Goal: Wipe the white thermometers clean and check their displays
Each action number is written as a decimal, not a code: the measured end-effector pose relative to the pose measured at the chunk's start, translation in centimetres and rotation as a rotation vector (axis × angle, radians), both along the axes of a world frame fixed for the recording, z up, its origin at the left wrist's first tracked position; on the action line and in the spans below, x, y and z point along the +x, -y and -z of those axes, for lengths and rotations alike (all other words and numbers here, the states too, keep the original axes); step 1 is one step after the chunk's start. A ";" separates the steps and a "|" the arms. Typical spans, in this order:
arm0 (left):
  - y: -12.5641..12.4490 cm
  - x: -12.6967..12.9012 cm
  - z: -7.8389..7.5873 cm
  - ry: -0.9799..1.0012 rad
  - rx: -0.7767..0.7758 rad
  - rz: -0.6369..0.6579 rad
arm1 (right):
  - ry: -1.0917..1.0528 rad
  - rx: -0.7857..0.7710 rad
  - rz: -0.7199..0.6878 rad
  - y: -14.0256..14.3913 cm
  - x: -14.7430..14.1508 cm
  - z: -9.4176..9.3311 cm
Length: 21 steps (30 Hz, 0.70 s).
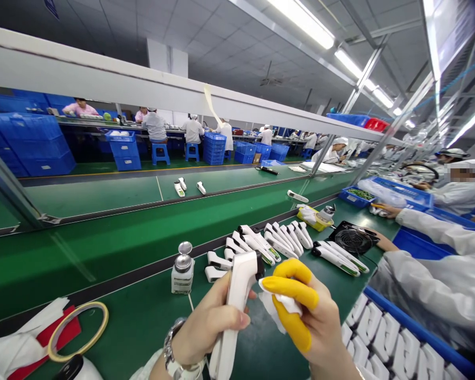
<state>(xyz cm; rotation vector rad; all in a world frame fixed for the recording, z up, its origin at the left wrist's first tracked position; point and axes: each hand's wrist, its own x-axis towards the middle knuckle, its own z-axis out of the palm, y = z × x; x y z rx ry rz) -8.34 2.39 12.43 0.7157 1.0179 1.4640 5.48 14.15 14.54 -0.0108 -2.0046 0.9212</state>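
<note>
My left hand (209,322) grips a white handheld device (237,295) by its handle, holding it upright over the green bench. My right hand (312,322), with yellow finger cots on thumb and fingers, pinches a white wipe cloth (275,311) against the side of the device's head. A row of several similar white devices (269,243) lies on the bench just beyond my hands. A small pump bottle with a metal top (182,270) stands to the left of the device.
A tape roll (78,330) lies at the lower left on white and red sheets. A black fan (353,238) and a yellow tray (312,216) sit at the right. A co-worker's white sleeve (427,285) reaches in at right; a blue tray of white parts (383,343) is below it.
</note>
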 end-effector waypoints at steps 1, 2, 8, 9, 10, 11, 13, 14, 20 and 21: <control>-0.1 0.0 -0.1 0.007 0.012 0.003 | 0.003 0.013 0.008 0.1 -0.1 0.0; -0.2 0.1 -0.2 0.008 0.023 0.004 | 0.003 0.031 0.019 0.1 -0.2 0.1; -0.4 0.1 -0.4 -0.176 0.038 0.028 | 0.047 0.239 0.124 -0.1 -0.7 0.1; -0.4 0.1 -0.4 -0.203 0.032 0.039 | 0.062 0.277 0.138 -0.1 -0.7 0.1; -0.4 0.1 -0.4 -0.220 0.029 0.045 | 0.079 0.309 0.147 -0.1 -0.7 0.0; -0.4 0.0 -0.5 -0.227 0.033 0.048 | 0.101 0.332 0.151 -0.1 -0.8 -0.1; -0.5 0.1 -0.7 -0.218 0.056 0.056 | 0.148 0.374 0.137 0.1 -0.9 -0.4; -0.6 0.1 -0.9 -0.208 0.074 0.063 | 0.174 0.391 0.121 0.2 -0.9 -0.6; -1.1 0.4 -1.2 -0.173 0.124 0.100 | 0.329 0.418 -0.076 0.3 -0.3 -1.8; -1.2 0.4 -1.2 -0.175 0.137 0.105 | 0.364 0.418 -0.117 0.2 -0.1 -2.0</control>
